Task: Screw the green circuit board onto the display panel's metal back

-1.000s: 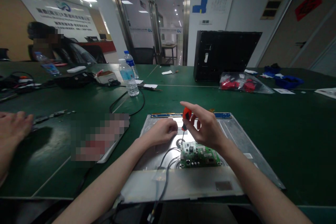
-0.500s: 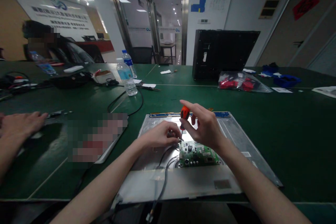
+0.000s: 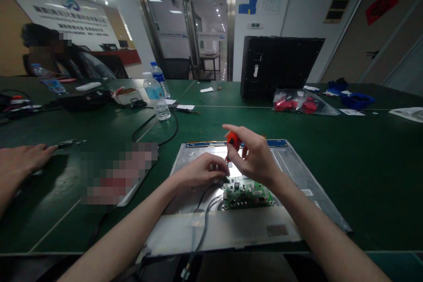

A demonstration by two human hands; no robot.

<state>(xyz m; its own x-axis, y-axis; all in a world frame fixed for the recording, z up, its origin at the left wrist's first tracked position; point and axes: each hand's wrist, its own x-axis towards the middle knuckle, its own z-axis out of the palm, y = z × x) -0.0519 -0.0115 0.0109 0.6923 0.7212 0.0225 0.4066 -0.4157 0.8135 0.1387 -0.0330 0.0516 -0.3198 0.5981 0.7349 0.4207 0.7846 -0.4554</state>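
Note:
My right hand (image 3: 256, 154) is closed around the orange and black handle of a screwdriver (image 3: 233, 140), with the index finger stretched over its top. The shaft points down at the upper left corner of a green circuit board (image 3: 246, 193). At that same corner, the fingers of my left hand (image 3: 205, 169) are pinched together beside the screwdriver's tip; what they hold is hidden. Under both hands a flat metal display panel (image 3: 297, 185) lies on the table, bearing the board. Grey cables (image 3: 205, 224) run from the board's left side over the panel's front edge.
Left of the panel lies a blurred-out flat device (image 3: 139, 187), and another person's hand (image 3: 29, 158) rests farther left. Water bottles (image 3: 157, 99) stand behind. A black monitor housing (image 3: 280, 68) and a plastic bag with red items (image 3: 297, 102) are at the back right.
The screwdriver handle has turned slightly in my right hand, and its top leans a little nearer. My left hand stays at the board's corner. The whole view has shifted slightly.

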